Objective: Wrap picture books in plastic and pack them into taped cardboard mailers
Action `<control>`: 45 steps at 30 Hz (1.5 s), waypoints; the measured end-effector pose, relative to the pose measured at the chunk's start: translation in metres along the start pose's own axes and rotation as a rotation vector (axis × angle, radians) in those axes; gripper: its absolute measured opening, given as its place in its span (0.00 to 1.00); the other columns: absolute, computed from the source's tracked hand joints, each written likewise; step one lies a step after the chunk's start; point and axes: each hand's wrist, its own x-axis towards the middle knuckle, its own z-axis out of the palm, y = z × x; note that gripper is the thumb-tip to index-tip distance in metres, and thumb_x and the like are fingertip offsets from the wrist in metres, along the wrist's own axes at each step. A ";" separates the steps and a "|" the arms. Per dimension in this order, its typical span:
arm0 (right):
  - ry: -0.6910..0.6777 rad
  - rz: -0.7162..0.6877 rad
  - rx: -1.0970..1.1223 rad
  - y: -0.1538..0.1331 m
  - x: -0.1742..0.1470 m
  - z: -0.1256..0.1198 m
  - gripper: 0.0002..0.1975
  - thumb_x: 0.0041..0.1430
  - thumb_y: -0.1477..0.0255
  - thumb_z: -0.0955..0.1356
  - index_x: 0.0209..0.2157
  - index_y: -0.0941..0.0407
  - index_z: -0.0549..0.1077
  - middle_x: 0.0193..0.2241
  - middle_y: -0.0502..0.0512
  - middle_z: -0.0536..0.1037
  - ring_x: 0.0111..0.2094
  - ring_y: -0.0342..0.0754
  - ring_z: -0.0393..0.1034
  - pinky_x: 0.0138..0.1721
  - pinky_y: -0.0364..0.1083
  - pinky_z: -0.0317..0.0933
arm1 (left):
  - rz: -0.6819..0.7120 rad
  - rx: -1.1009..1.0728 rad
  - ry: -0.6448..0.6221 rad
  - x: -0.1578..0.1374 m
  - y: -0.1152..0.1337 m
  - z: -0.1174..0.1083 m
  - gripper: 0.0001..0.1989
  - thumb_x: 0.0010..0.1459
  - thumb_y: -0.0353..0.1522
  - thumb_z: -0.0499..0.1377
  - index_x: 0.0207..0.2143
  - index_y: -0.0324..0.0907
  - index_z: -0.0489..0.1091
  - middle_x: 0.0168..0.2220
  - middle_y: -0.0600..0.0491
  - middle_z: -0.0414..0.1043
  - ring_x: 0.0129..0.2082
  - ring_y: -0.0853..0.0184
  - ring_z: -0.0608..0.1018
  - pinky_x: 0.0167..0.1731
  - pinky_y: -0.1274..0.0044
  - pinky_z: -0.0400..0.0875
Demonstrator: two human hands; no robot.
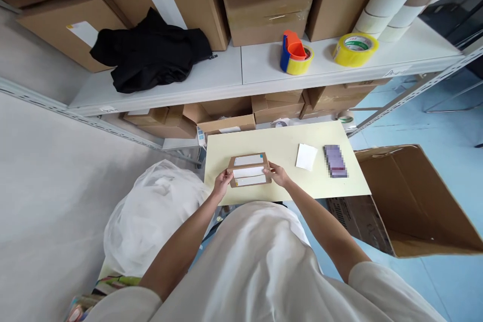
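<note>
A small brown cardboard box (247,159) with white labels is held between my two hands over the pale yellow table (279,141). My left hand (222,182) grips its left end, fingers closed on the edge. At the opposite end, my right hand (278,174) has its thumb on the side facing me and its fingers at the corner. A white strip or label runs across the front of the box, between the hands. To the right on the tabletop lie a stack of white paper squares (306,156) and a blurred purple item (335,161).
A large open cardboard carton (418,196) stands right of the table. White plastic sheeting (154,211) is bundled at the left. The shelf (260,68) ahead carries a tape dispenser (296,55), a yellow tape roll (354,58), black clothing (151,53) and several cartons.
</note>
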 end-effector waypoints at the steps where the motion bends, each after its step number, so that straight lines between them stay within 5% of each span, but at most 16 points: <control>1: 0.018 0.017 -0.015 -0.003 -0.001 -0.002 0.28 0.55 0.54 0.65 0.53 0.55 0.68 0.47 0.57 0.76 0.44 0.52 0.71 0.46 0.49 0.65 | 0.014 0.002 0.000 0.002 0.000 0.003 0.31 0.45 0.52 0.60 0.45 0.39 0.70 0.43 0.44 0.75 0.43 0.59 0.76 0.39 0.72 0.71; 8: 0.084 0.215 -0.149 -0.008 0.002 -0.003 0.30 0.57 0.47 0.56 0.39 0.57 0.75 0.36 0.60 0.78 0.40 0.53 0.71 0.42 0.49 0.63 | 0.002 0.071 0.042 0.013 -0.006 0.016 0.25 0.48 0.49 0.60 0.42 0.39 0.71 0.39 0.47 0.76 0.40 0.61 0.76 0.37 0.74 0.70; 15: 0.020 0.199 -0.022 0.000 0.003 -0.001 0.29 0.58 0.49 0.55 0.44 0.55 0.72 0.41 0.56 0.77 0.42 0.50 0.70 0.41 0.46 0.64 | -0.040 0.095 0.079 0.016 -0.011 0.013 0.24 0.51 0.46 0.58 0.45 0.39 0.70 0.41 0.46 0.75 0.39 0.63 0.76 0.33 0.77 0.70; 34: 0.047 0.169 -0.191 -0.003 0.008 0.000 0.29 0.62 0.52 0.53 0.46 0.57 0.71 0.39 0.60 0.77 0.42 0.52 0.71 0.42 0.47 0.62 | -0.077 0.152 0.076 0.023 -0.014 0.014 0.21 0.55 0.43 0.56 0.46 0.39 0.70 0.36 0.48 0.74 0.33 0.66 0.75 0.30 0.78 0.70; 45: 0.051 0.199 -0.275 -0.007 0.007 -0.001 0.28 0.62 0.52 0.53 0.46 0.56 0.71 0.39 0.60 0.77 0.42 0.53 0.70 0.41 0.47 0.61 | -0.103 0.153 0.099 0.023 -0.017 0.015 0.21 0.55 0.43 0.56 0.46 0.39 0.70 0.48 0.44 0.71 0.44 0.60 0.74 0.33 0.77 0.71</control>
